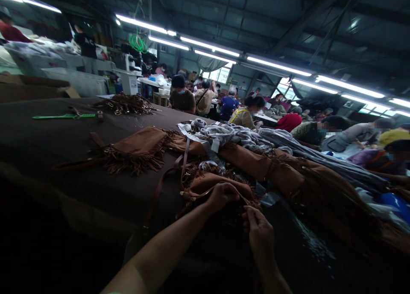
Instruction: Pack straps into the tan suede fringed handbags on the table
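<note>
A brown fringed bag point(205, 184) lies on the dark table in front of me, its opening edge turned towards me. My left hand point(224, 196) is closed on that edge, its fingers curled over near the middle. Just to the right and lower, my right hand point(259, 228) pinches the right end of the same edge between thumb and fingers. Whether a zipper runs along the edge is too dark to tell. A brown strap point(156, 191) loops from the bag's left side down the table. Another fringed bag point(137, 142) lies flat further left.
More brown fringed bags point(246, 159) lie in a row to the right, beside grey cord bundles point(233, 134). A pile of straps with metal clasps point(128, 103) and a green comb-like tool point(64, 116) lie at the back left. Several people sit at work beyond the table.
</note>
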